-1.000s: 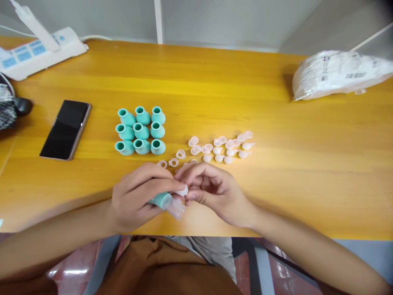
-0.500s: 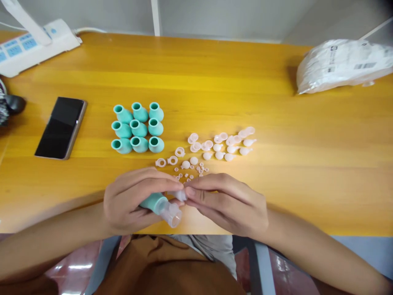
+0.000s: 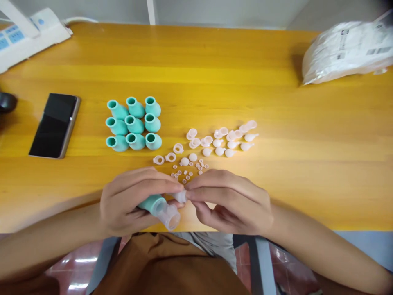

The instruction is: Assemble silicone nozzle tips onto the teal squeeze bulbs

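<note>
My left hand point(image 3: 132, 200) is wrapped round a teal squeeze bulb point(image 3: 150, 203) with a clear nozzle point(image 3: 168, 214) fitted in its neck, pointing down and right. The thumb and forefinger of the same hand also pinch a small translucent white piece point(image 3: 181, 196). My right hand point(image 3: 233, 203) has a fingertip against the right end of that piece, with its thumb apart below. Just beyond the hands lie several tiny pale rings point(image 3: 200, 168), larger tabbed rings point(image 3: 170, 157) and small white bulb-shaped pieces point(image 3: 220, 151).
Several teal bulbs point(image 3: 135, 141) stand in rows at the middle left of the wooden table point(image 3: 270, 102). Pale caps point(image 3: 235, 135) lie right of them. A phone point(image 3: 53, 125) and a power strip point(image 3: 37, 37) are at left, a plastic-wrapped package point(image 3: 346, 53) at back right.
My right thumb has come away from the translucent piece and dropped lower. My left hand keeps its grip. The view has shifted slightly, so the table things sit a little higher.
</note>
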{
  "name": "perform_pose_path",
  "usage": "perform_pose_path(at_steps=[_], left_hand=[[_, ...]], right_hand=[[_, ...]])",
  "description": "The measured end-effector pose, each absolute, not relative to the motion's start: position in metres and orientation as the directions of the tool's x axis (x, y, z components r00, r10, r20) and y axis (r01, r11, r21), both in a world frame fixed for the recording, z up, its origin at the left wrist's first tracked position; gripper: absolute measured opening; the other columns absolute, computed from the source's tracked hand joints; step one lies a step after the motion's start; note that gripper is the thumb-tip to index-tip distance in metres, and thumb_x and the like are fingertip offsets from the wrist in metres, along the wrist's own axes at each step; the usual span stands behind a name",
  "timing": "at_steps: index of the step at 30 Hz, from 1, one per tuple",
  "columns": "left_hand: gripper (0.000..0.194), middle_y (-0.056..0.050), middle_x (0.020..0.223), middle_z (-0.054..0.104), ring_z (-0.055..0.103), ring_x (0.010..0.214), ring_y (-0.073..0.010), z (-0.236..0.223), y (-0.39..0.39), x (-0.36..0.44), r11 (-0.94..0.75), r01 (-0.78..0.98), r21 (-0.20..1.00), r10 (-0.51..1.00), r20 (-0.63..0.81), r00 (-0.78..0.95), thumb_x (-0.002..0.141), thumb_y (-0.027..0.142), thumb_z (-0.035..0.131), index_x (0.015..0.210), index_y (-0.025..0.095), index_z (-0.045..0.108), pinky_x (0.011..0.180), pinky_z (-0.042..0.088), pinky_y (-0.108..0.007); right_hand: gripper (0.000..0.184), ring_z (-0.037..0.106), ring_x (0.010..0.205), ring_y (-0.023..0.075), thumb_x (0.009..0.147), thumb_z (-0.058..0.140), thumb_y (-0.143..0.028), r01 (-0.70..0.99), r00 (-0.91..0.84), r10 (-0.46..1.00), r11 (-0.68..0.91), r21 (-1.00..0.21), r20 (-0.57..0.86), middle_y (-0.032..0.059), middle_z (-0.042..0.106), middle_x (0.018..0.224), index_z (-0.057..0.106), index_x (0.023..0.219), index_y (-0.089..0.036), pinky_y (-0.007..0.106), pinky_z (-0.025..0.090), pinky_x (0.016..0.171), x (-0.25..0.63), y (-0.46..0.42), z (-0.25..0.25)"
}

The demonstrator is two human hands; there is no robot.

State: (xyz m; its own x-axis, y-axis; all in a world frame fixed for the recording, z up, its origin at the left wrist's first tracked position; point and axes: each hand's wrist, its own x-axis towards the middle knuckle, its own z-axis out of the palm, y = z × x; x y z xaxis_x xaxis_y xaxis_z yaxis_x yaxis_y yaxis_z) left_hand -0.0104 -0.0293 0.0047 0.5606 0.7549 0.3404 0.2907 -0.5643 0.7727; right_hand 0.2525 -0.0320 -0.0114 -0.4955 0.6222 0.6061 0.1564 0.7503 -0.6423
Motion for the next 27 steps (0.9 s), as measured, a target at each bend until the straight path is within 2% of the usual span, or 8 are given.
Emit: perform_pose_path(at_steps=[5, 9, 14, 20, 24, 27], left_hand=[[0.032, -0.006, 0.109, 0.088, 0.084, 0.085, -0.0203, 0.002, -0.027, -0.008, -0.604, 0.239, 0.761, 0.720, 0.392, 0.573, 0.101, 0.031, 0.087, 0.130, 0.030, 0.073, 0.074, 0.071, -0.032], [0.027, -0.005, 0.109, 0.089, 0.084, 0.083, -0.0216, 0.001, -0.027, -0.007, -0.608, 0.296, 0.737, 0.728, 0.368, 0.578, 0.102, 0.033, 0.087, 0.126, 0.032, 0.074, 0.074, 0.072, -0.034], [0.023, -0.003, 0.111, 0.089, 0.085, 0.084, -0.0219, -0.001, -0.030, -0.007, -0.618, 0.308, 0.723, 0.717, 0.360, 0.597, 0.103, 0.033, 0.085, 0.124, 0.033, 0.075, 0.077, 0.072, -0.036], [0.026, -0.003, 0.109, 0.087, 0.084, 0.086, -0.0212, -0.002, -0.035, -0.003, -0.514, 0.334, 0.790, 0.792, 0.287, 0.539, 0.102, 0.031, 0.086, 0.125, 0.029, 0.075, 0.084, 0.073, -0.036], [0.023, -0.004, 0.110, 0.086, 0.083, 0.087, -0.0211, 0.000, -0.034, -0.005, -0.424, 0.358, 0.832, 0.838, 0.211, 0.503, 0.102, 0.037, 0.085, 0.123, 0.030, 0.076, 0.086, 0.073, -0.036], [0.024, -0.003, 0.108, 0.086, 0.081, 0.084, -0.0207, 0.001, -0.032, -0.007, -0.382, 0.372, 0.846, 0.865, 0.186, 0.466, 0.101, 0.039, 0.087, 0.121, 0.032, 0.076, 0.081, 0.073, -0.036]], right_hand=[[0.036, 0.082, 0.090, 0.0180, 0.092, 0.080, -0.003, 0.193, -0.479, 0.668, 0.713, -0.675, 0.569, 0.0076, 0.083, 0.104, 0.075, 0.123, -0.019, 0.027, 0.072, 0.082, 0.251, -0.031, -0.010], [0.029, 0.080, 0.085, 0.0168, 0.092, 0.080, -0.003, 0.215, -0.477, 0.689, 0.693, -0.688, 0.546, 0.0062, 0.080, 0.100, 0.075, 0.115, -0.021, 0.026, 0.070, 0.076, 0.248, -0.030, -0.011], [0.021, 0.077, 0.083, 0.0171, 0.098, 0.076, -0.004, 0.268, -0.485, 0.674, 0.722, -0.638, 0.558, 0.0062, 0.079, 0.097, 0.072, 0.108, -0.022, 0.028, 0.069, 0.074, 0.247, -0.032, -0.015], [0.019, 0.078, 0.088, 0.0179, 0.098, 0.076, -0.007, 0.352, -0.476, 0.647, 0.761, -0.546, 0.595, 0.0094, 0.081, 0.102, 0.070, 0.111, -0.019, 0.027, 0.069, 0.076, 0.245, -0.037, -0.020], [0.020, 0.080, 0.094, 0.0209, 0.098, 0.078, -0.008, 0.340, -0.445, 0.675, 0.735, -0.587, 0.588, 0.0111, 0.081, 0.102, 0.071, 0.112, -0.019, 0.030, 0.071, 0.082, 0.251, -0.034, -0.011], [0.020, 0.078, 0.088, 0.0209, 0.099, 0.076, -0.007, 0.377, -0.462, 0.703, 0.707, -0.598, 0.540, 0.0082, 0.080, 0.102, 0.073, 0.110, -0.025, 0.033, 0.068, 0.077, 0.267, -0.021, 0.000]])
